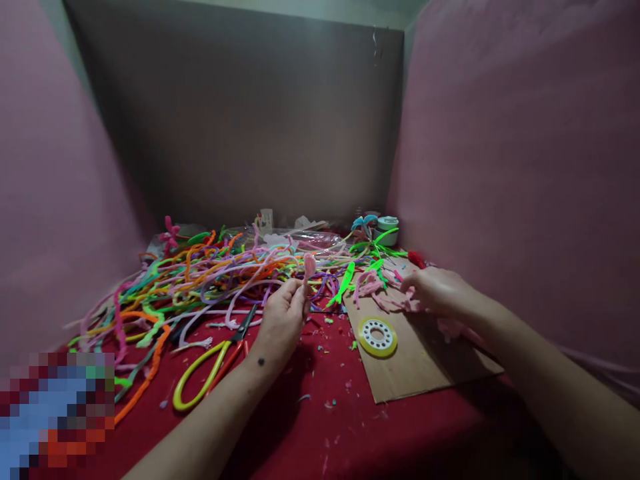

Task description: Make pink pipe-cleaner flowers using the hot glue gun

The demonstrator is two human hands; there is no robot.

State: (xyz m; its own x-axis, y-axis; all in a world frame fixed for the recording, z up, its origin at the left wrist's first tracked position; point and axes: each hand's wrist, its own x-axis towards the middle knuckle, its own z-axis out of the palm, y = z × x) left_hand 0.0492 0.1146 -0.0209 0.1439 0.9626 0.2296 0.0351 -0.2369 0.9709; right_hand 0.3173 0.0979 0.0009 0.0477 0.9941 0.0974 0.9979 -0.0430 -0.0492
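My left hand (pixel 286 312) is closed in a pinch, holding a small looped piece of pink pipe cleaner (pixel 310 266) upright between thumb and fingers. Over the right part of the cardboard sheet (pixel 420 363), my right hand (pixel 434 291) reaches in with curled fingers. Its fingertips are among pink pipe cleaner pieces (pixel 369 283); what they grip is partly hidden. A bright green folded pipe cleaner piece (pixel 345 283) lies between the hands. Scissors (pixel 203 380) with yellow and red handles rest beside my left wrist.
A tangled heap of colourful pipe cleaners (pixel 215 267) covers the left and back of the red cloth (pixel 320 427). A tape roll (pixel 378 337) lies flat on the cardboard. A lidded jar (pixel 387 231) stands at the back right. Pink walls rise on both sides.
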